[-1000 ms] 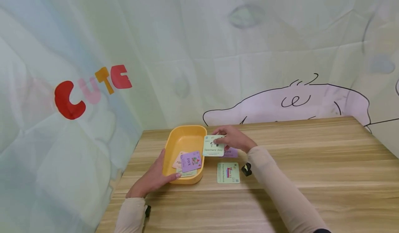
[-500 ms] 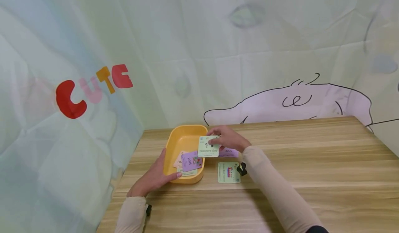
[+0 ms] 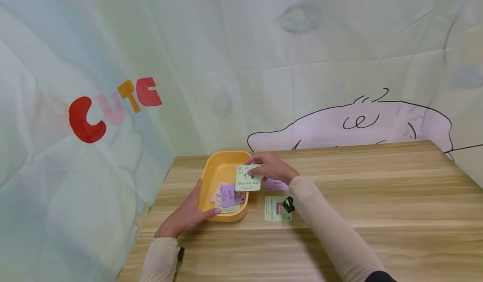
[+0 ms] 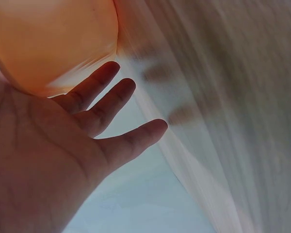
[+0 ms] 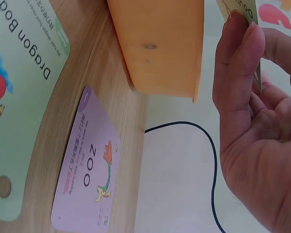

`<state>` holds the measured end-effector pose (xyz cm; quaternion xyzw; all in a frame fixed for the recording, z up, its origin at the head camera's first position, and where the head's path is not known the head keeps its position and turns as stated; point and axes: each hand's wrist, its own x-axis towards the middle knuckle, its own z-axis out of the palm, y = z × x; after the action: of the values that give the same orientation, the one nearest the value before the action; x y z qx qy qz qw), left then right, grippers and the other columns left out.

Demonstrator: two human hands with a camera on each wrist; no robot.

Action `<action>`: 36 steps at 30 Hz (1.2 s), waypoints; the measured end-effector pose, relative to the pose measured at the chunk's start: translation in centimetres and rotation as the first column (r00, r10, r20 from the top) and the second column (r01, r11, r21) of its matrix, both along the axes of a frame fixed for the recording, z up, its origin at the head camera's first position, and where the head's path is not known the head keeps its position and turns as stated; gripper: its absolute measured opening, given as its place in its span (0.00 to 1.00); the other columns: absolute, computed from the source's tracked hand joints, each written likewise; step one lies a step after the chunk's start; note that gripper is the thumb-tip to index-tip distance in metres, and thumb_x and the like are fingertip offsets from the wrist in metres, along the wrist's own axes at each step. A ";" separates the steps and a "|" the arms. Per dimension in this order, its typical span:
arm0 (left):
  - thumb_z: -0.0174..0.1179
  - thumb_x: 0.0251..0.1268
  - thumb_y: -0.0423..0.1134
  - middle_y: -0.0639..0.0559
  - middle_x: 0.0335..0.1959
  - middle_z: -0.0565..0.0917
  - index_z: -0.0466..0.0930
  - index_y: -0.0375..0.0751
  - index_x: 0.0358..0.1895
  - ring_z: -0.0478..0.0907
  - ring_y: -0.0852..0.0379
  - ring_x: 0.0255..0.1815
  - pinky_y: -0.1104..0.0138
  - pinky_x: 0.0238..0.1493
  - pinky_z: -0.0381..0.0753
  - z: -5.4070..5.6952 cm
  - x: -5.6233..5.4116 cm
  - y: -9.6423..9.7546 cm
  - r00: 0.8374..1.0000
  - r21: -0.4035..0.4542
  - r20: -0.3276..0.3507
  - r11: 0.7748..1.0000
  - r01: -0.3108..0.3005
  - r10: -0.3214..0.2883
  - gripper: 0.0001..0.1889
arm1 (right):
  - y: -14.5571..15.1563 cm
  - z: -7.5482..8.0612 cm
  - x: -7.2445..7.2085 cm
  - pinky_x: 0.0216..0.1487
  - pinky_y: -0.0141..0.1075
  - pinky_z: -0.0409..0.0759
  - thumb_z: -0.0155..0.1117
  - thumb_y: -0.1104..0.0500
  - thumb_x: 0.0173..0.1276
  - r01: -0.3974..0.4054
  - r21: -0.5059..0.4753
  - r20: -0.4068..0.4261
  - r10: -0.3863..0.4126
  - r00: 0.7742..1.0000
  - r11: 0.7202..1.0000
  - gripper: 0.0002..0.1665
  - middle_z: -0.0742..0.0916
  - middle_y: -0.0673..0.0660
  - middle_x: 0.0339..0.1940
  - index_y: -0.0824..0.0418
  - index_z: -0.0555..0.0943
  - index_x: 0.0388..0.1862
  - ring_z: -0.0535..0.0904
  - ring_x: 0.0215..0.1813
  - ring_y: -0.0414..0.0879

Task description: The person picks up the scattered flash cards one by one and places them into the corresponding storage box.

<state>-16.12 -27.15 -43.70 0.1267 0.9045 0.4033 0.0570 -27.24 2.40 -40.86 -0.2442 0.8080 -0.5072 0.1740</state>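
Observation:
My right hand (image 3: 273, 167) pinches a pale green "Teachers' Day" card (image 3: 247, 183) over the right rim of the yellow tray (image 3: 211, 163). In the right wrist view the card (image 5: 252, 10) shows edge-on between thumb and fingers. My left hand (image 3: 186, 212) holds the tray's near left corner, thumb over the rim. The left wrist view shows several fingers (image 4: 138, 138) loosely extended beside the tray's outer wall. Inside the tray lie a purple "park" card (image 3: 227, 196), a pinkish card (image 3: 216, 194) and a pale green card (image 3: 226, 208), overlapping.
Right of the tray, a purple "zoo" card (image 3: 277, 185) lies on the wooden table (image 3: 377, 189). Nearer is a green "Dragon Boat Festival" card (image 3: 272, 214), partly covered by a small black device (image 3: 288, 204) at my right wrist. A printed curtain hangs behind the table.
My right hand has moved left with the Teachers' Day card, from beside the tray to over its right rim, uncovering more of the zoo card. The left hand has stayed at the tray.

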 end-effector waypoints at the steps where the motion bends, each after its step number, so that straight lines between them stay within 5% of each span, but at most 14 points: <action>1: 0.74 0.55 0.57 0.45 0.69 0.70 0.45 0.47 0.80 0.71 0.45 0.61 0.48 0.70 0.67 0.0 0.0 0.0 1.000 -0.005 0.003 1.000 -0.004 0.004 0.57 | -0.1 0.0 0.0 0.33 0.39 0.84 0.71 0.60 0.68 -0.002 0.001 -0.005 0.002 1.000 1.000 0.17 0.85 0.55 0.48 0.55 0.83 0.55 0.84 0.37 0.48; 18: 0.73 0.56 0.58 0.44 0.70 0.69 0.45 0.46 0.80 0.71 0.46 0.61 0.45 0.70 0.65 -0.2 -0.1 -0.2 1.000 -0.021 -0.009 1.000 -0.005 0.005 0.57 | -2.1 -0.2 0.2 0.32 0.39 0.85 0.71 0.62 0.68 -0.040 -0.028 0.009 0.041 0.999 0.999 0.16 0.86 0.56 0.45 0.58 0.84 0.55 0.85 0.35 0.48; 27: 0.74 0.56 0.56 0.44 0.66 0.71 0.48 0.46 0.79 0.72 0.46 0.59 0.47 0.67 0.67 -0.2 -0.1 -0.2 0.999 -0.008 -0.031 1.000 0.005 -0.005 0.54 | -2.8 -0.6 0.0 0.40 0.52 0.86 0.70 0.62 0.68 -0.045 -0.024 0.007 0.045 0.999 0.999 0.17 0.87 0.55 0.43 0.58 0.84 0.56 0.84 0.34 0.48; 36: 0.74 0.55 0.54 0.44 0.67 0.71 0.48 0.47 0.79 0.72 0.46 0.60 0.46 0.67 0.68 -0.1 -0.1 -0.3 1.000 0.010 -0.023 1.000 0.009 -0.009 0.54 | -3.7 0.1 0.7 0.39 0.48 0.86 0.70 0.61 0.69 -0.038 -0.009 0.008 0.038 0.999 0.999 0.17 0.86 0.56 0.44 0.59 0.83 0.57 0.84 0.34 0.46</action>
<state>-16.19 -27.41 -43.85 0.1356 0.9024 0.4061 0.0477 -26.58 -1.33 -40.80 -0.2582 0.8002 -0.5085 0.1855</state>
